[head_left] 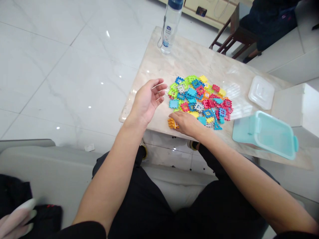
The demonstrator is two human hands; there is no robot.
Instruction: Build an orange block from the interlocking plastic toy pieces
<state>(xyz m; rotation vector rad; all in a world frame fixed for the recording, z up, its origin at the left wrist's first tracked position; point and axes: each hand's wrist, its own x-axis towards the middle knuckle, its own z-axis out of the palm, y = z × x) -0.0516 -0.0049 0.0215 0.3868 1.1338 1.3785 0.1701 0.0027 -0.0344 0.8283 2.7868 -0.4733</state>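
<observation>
A heap of colourful interlocking plastic building blocks (196,96) lies on the marble-patterned table (199,59). Many are flat squares with toothed edges, some with window grids. My left hand (149,99) is held over the table left of the heap, palm turned inward, fingers loosely bent and apart, with nothing in it. At the heap's near edge, my right hand (186,123) has its fingers closed on orange building blocks (171,123), which seem to be set together. Its palm hides part of them and some of the heap behind.
A clear water bottle (171,30) with a blue cap stands at the table's far left. On the right are a teal plastic box (249,129) and a translucent lid (261,92). Another person's hand (18,219) shows at lower left. A person's dark clothing (269,23) appears by a wooden stool (235,31).
</observation>
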